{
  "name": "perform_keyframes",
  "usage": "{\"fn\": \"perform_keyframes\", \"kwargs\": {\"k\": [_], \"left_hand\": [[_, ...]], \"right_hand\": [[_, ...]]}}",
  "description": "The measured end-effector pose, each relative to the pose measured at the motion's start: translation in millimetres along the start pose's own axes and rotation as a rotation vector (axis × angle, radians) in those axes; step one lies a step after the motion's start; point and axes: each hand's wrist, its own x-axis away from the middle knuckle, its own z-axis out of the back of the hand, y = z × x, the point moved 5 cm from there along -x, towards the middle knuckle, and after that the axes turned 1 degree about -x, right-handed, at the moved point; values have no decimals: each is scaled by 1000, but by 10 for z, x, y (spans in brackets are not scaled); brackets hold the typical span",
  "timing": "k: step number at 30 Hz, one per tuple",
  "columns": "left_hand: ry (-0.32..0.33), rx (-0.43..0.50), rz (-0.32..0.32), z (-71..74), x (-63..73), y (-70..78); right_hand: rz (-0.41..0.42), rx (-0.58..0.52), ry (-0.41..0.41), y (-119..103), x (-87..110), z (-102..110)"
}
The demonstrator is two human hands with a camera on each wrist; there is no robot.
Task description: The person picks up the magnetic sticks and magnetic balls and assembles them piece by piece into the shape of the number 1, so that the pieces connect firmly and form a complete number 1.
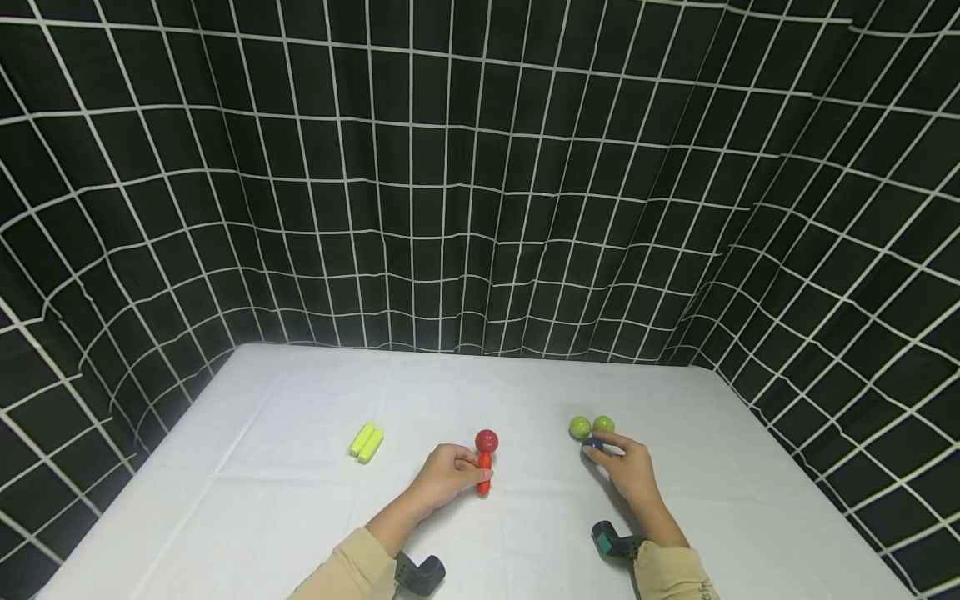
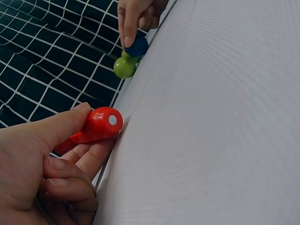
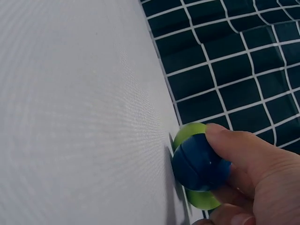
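Note:
Between thumb and fingers, my left hand [image 1: 447, 478] pinches a red stick [image 1: 484, 477] near the middle of the white table. A glossy red ball [image 1: 487, 441] sits at the stick's far end in the head view. The stick's near end shows a white dot in the left wrist view. To the right, my right hand [image 1: 632, 472] pinches a dark blue ball [image 3: 197, 164], with a thin seam showing, between thumb and fingers. Just behind it are two green balls, one at left [image 1: 580, 427] and one at right [image 1: 604, 424], partly hidden in the right wrist view.
Two short yellow sticks [image 1: 371, 447] lie side by side on the left of the white-covered table [image 1: 285, 417]. A black curtain with a white grid [image 1: 465, 208] rises behind and at both sides. Each wrist wears a dark strap with a device [image 1: 603, 537].

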Motion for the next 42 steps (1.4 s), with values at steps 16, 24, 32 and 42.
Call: {"fn": "perform_keyframes", "kwargs": {"k": [16,24,32,42], "left_hand": [[2,0,9,-2,-9,-10],[6,0,23,5,-7,-14],[2,8,24,10,9,-6],[-1,11,37,20,-3,-12]], "right_hand": [[2,38,-38,23,53,1],[-1,37,-51,39,37,2],[14,44,-68,23,37,5],[18,18,-78,18,31,-9]]}}
